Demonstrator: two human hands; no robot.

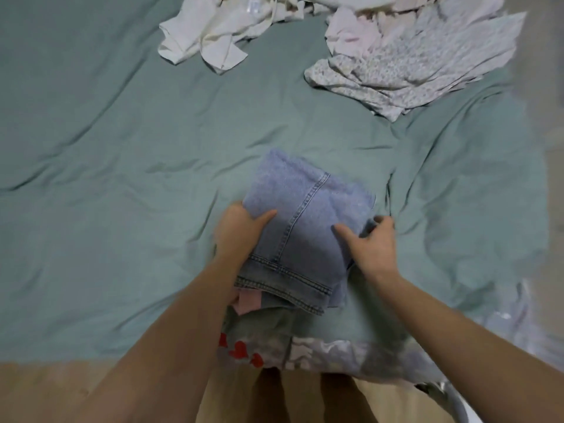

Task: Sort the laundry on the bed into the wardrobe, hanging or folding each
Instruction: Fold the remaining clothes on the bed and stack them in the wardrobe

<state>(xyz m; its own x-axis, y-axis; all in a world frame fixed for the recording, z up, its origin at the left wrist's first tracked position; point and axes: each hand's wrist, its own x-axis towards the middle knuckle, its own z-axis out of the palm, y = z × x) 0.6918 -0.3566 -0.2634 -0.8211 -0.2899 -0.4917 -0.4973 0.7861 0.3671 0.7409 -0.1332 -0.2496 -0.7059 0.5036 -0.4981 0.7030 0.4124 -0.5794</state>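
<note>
- Left hand (241, 230) grips the folded jeans (300, 227) at their left edge, thumb on top, fingers tucked under.
- The jeans lie mid-bed (122, 178) (stiff denim); uneven lifting could spring the fold open.
- Right hand (374, 242) pinches the right edge; a slip drops layers.

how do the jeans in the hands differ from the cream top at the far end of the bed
The folded light-blue denim jeans form a compact stack; the crumpled cream-white top sprawls loose and unfolded. The jeans lie near the bed's front edge, gripped by the left hand and right hand; the top lies far off, untouched. The jeans show heavy stitched seams; the top looks thin and soft. Both rest on the green bedsheet.
</note>
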